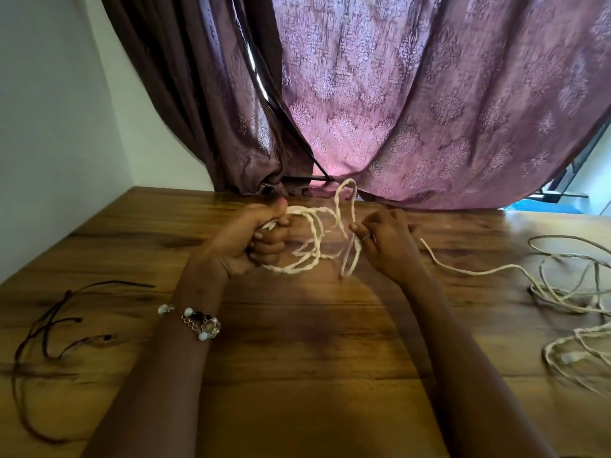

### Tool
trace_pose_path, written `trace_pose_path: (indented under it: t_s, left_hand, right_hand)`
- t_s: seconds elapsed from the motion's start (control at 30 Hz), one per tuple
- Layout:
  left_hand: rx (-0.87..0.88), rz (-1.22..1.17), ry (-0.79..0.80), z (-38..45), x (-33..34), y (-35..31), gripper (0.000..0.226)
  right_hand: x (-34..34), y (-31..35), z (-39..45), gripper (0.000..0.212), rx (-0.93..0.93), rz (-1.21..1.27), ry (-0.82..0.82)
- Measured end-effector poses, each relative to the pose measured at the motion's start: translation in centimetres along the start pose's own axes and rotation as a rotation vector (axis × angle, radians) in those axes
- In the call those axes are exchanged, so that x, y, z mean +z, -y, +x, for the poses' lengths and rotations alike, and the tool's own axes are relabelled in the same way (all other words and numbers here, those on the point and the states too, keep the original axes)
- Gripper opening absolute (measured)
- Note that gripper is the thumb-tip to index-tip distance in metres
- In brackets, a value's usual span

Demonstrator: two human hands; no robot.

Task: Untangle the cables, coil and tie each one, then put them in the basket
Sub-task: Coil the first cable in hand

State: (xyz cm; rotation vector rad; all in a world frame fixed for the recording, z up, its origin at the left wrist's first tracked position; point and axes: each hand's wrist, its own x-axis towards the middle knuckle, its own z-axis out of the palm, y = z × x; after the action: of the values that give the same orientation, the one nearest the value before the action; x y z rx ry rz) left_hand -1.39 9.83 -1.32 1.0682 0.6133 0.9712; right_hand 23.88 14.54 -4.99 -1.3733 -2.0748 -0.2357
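From the head view, I see my left hand [261, 238] closed in a fist around a bunch of loops of the white cable [310, 246], the coil hanging out to its right and sagging toward the table [297, 342]. My right hand [385, 241] sits just beside that coil, fingers loosely curled; a strand runs up past its fingertips [355, 229] into a tall loop, and it seems pinched there (motion blur keeps me from being sure how firm the hold is). The coil lies between the two hands, its long axis running roughly left to right.

The free tail of the cable leaves from behind the right hand and trails away to the right, into the loose tangle [575, 305] well apart on that side. So the slack to be gathered lies rightward, nearer my right hand, which I judge should feed the next loop across to the left. Some thin dark cords [49, 325] lie well off to the left of my left hand. No basket is in view.
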Motion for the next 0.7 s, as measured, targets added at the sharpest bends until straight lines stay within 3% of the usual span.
trace_pose_path:
  t_s: [0.07, 0.1, 0.17, 0.23, 0.33, 0.43, 0.57, 0.63, 0.7]
  left_hand:
    - [0.013, -0.093, -0.012, 0.2, -0.3, -0.1, 0.034]
    - [0.012, -0.120, -0.026, 0.3, -0.3, -0.1, 0.037]
    - [0.008, -0.141, -0.069, 0.6, -0.2, 0.2, 0.043]
    - [0.001, -0.115, -0.103, 0.9, 0.0, 0.5, 0.047]
    - [-0.030, -0.061, -0.083, 1.0, 0.7, 0.9, 0.049]
    - [-0.040, -0.048, -0.037, 0.9, 0.9, 0.9, 0.047]
    - [-0.029, -0.129, -0.024, 0.6, 0.3, 0.5, 0.048]
    - [-0.003, -0.202, -0.009, 0.4, 0.1, 0.2, 0.051]
    - [0.023, -0.235, -0.022, 0.4, -0.2, -0.1, 0.048]
  right_hand:
    - [-0.3, -0.1, -0.1, 0.023, 0.102, -0.067, -0.090]
    - [-0.7, 0.3, 0.0, 0.019, 0.124, -0.089, -0.192]
    - [-1.9, 1.4, 0.4, 0.032, 0.045, -0.080, -0.418]
    - [-2.7, 3.3, 0.4, 0.032, -0.207, 0.073, -0.530]
    - [-1.7, 6.1, 0.0, 0.040, -0.335, 0.455, -0.349]
    - [-0.1, 7.2, -0.8, 0.045, -0.224, 0.701, -0.115]
    - [0.3, 7.4, -1.2, 0.029, 0.025, 1.108, 0.002]
    - [0.9, 7.0, -1.3, 0.026, 0.103, 1.146, 0.039]
    - [1.7, 6.0, -1.2, 0.028, 0.095, 0.910, 0.130]
